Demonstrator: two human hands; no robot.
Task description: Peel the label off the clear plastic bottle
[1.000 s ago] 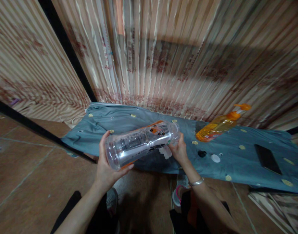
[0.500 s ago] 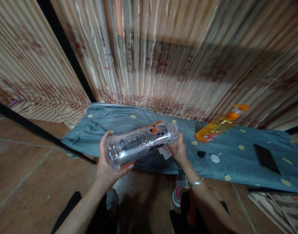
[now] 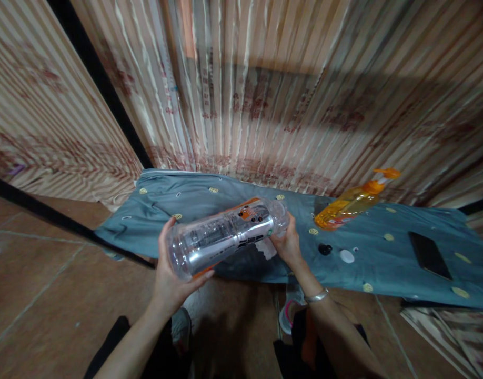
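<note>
The left hand [image 3: 171, 281] cups the base of a large clear plastic bottle [image 3: 225, 236], fingers and thumb closed around its bottom end, while the right hand [image 3: 289, 245] is closed around the neck end; the bottle lies nearly level in the air between them, over the near edge of a table covered in blue-grey cloth [image 3: 383, 263]. A bit of white stuff shows just under the neck, too small to identify. On the cloth to the right lie a small black cap [image 3: 324, 249], a white disc [image 3: 347, 256], an orange pump bottle [image 3: 354, 201] and a dark phone [image 3: 429, 255]. Smooth plastic held only at its ends looks liable to slip or roll, and it could drop to the tiled floor [image 3: 48, 295].
</note>
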